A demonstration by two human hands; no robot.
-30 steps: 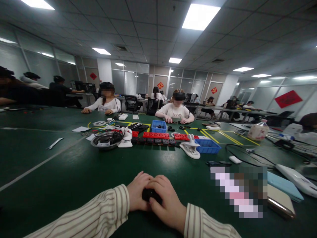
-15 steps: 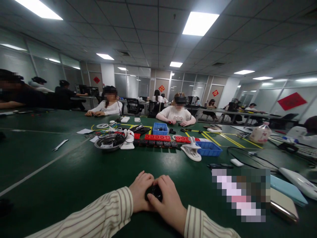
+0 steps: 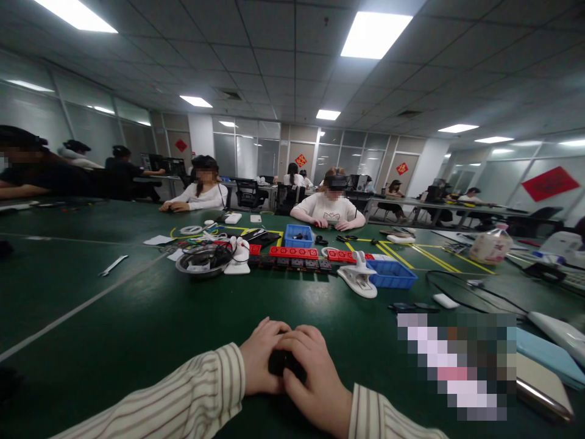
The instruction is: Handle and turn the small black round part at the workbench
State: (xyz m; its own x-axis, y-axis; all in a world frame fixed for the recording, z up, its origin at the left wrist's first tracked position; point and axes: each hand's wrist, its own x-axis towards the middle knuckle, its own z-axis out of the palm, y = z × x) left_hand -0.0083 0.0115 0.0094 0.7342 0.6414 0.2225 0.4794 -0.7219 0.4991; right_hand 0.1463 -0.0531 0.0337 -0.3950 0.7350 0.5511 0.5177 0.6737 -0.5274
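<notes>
My left hand [image 3: 262,358] and my right hand [image 3: 316,373] meet low over the green tabletop, closed around a small black rounded object [image 3: 278,363]. The fingers hide most of it, and I cannot tell its exact kind. My left hand wraps its left side. From the right, my right hand covers the top with its fingers, the thumb lying along the near side. The fingertips of both hands touch at the far edge.
Farther off lie a metal bowl [image 3: 201,271] of cables, white clips [image 3: 359,280], red blocks [image 3: 293,253] and blue bins [image 3: 393,274]. A wrench [image 3: 113,265] is at left. A light-blue case [image 3: 543,353] and white device [image 3: 557,332] lie right. Co-workers sit opposite.
My right hand has shifted slightly right and turned, its fingers now more over the top of the black object. My left hand barely moves. The view has shifted slightly.
</notes>
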